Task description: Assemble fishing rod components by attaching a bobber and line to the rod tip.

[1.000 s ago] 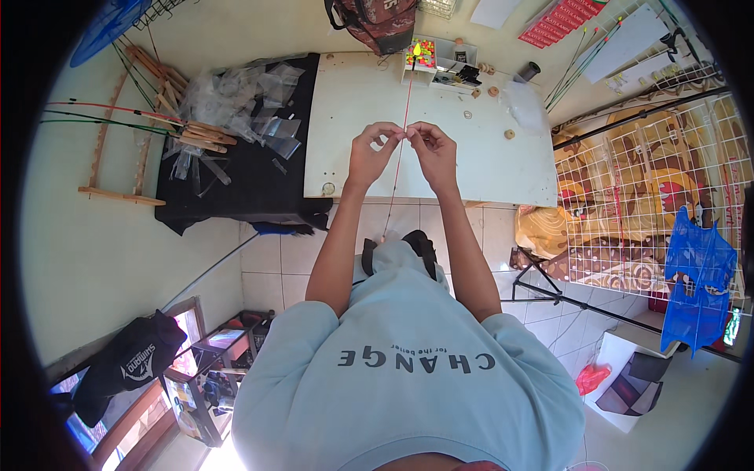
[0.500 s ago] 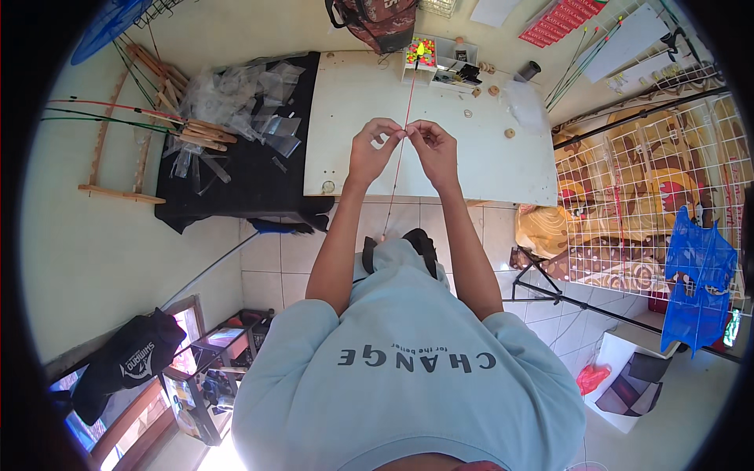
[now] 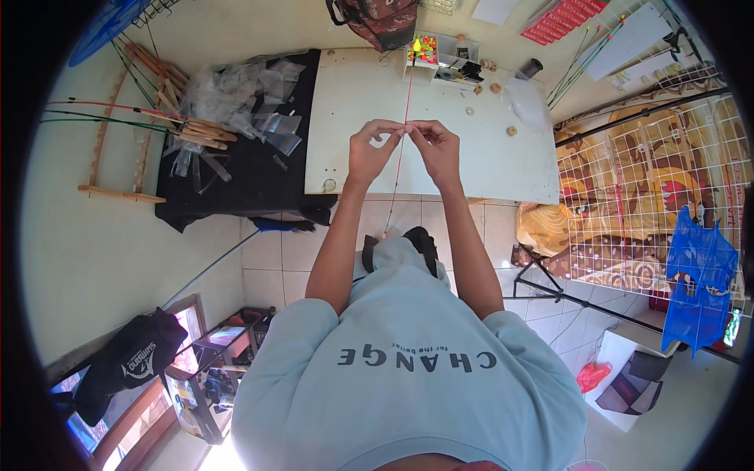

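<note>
Left hand [image 3: 366,153]: nearly closed, rod [image 3: 398,169] pinched thumb to finger.
Right hand [image 3: 441,151]: nearly closed, rod pinched alongside.
Rod: held over bench [image 3: 338,102], yellow end [image 3: 416,48] seen against white box [image 3: 426,73].

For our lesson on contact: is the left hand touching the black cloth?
Apart. The head view shows a strip of white table between the left hand and the black cloth.

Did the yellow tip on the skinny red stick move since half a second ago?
Yes, slightly left, judged against the white box: the yellow tip sits nearer its left side now.
</note>
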Demonstrator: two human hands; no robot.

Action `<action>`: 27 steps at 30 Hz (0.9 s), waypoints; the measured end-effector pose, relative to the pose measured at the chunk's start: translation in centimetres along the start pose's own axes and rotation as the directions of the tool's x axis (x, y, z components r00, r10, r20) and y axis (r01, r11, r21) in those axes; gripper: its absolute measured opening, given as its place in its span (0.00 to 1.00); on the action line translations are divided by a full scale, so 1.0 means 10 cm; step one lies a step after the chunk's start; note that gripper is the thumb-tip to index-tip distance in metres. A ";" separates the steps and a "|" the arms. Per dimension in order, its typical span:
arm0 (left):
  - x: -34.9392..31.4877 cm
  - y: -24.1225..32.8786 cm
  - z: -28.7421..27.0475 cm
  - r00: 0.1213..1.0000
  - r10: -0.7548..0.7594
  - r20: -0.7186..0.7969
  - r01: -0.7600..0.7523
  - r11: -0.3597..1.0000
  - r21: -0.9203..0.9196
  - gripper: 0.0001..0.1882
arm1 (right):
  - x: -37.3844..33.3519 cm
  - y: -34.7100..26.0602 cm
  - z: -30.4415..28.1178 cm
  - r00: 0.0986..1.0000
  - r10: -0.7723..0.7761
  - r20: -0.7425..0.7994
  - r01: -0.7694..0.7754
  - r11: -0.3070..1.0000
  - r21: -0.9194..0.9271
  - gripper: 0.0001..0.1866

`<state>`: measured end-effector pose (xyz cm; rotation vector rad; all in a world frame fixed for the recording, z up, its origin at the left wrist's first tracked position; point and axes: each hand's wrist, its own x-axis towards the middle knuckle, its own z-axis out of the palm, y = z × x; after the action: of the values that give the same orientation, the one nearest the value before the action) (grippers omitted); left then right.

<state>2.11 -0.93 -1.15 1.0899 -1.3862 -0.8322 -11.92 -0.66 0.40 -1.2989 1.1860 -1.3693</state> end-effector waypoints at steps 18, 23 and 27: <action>0.00 0.02 0.04 0.999 0.014 -0.041 -0.015 0.999 -0.029 0.11 | 0.01 0.04 -0.01 1.000 0.017 -0.006 -0.017 1.000 0.002 0.08; 0.00 0.00 0.04 0.997 0.063 -0.034 -0.060 0.995 0.075 0.13 | 0.01 0.01 0.02 1.000 0.021 -0.009 -0.020 0.995 0.094 0.09; 0.01 0.00 0.06 0.996 0.075 -0.046 -0.072 0.995 0.065 0.12 | 0.01 0.00 0.00 1.000 0.001 -0.023 0.001 0.997 0.078 0.09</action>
<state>1.48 -1.08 -1.23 1.0944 -1.4120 -0.7088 -11.91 -0.77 0.43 -1.2308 1.1366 -1.4199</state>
